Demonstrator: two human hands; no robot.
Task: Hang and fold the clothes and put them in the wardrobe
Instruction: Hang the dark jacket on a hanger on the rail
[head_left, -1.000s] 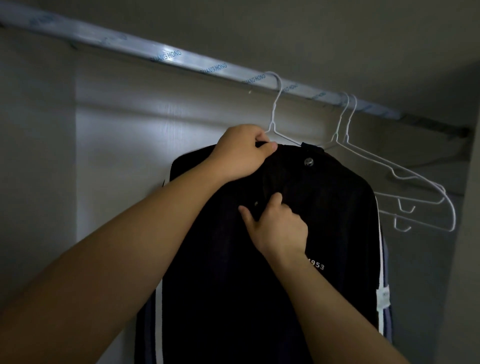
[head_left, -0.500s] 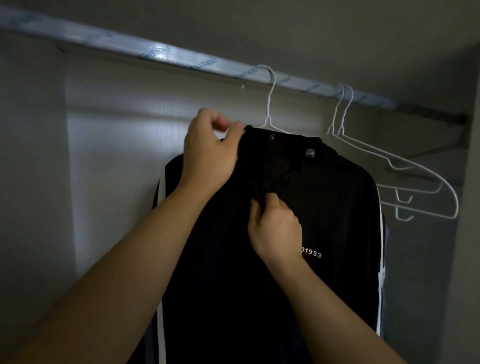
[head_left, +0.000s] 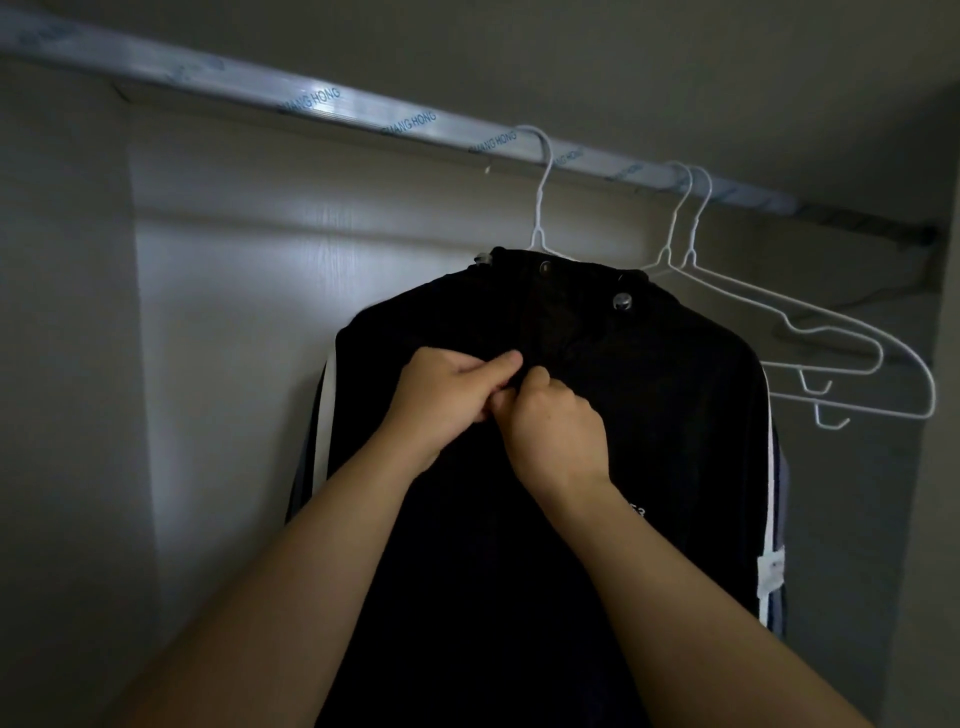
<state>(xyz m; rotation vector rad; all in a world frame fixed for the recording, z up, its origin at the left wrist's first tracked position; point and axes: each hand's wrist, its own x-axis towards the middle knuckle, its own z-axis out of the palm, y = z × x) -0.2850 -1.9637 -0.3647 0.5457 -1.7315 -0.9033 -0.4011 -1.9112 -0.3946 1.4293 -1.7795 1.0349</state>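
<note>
A black jacket (head_left: 649, 415) with white side stripes and metal snap buttons hangs on a white wire hanger (head_left: 543, 197) from the wardrobe rail (head_left: 363, 111). Both my hands meet at the jacket's front opening, below the collar. My left hand (head_left: 447, 400) pinches the left edge of the fabric between thumb and fingers. My right hand (head_left: 556, 431) pinches the right edge right beside it, fingers curled. What lies between the fingertips is hidden.
Two bare white wire hangers (head_left: 810, 332) hang on the rail to the right of the jacket. The wardrobe's pale back wall (head_left: 223, 338) shows to the left, the side wall (head_left: 950, 364) at the far right. The light is dim.
My left hand has let go of the collar and dropped to the jacket's front opening, meeting my right hand, which stayed there. The jacket now hangs squarer on its hanger.
</note>
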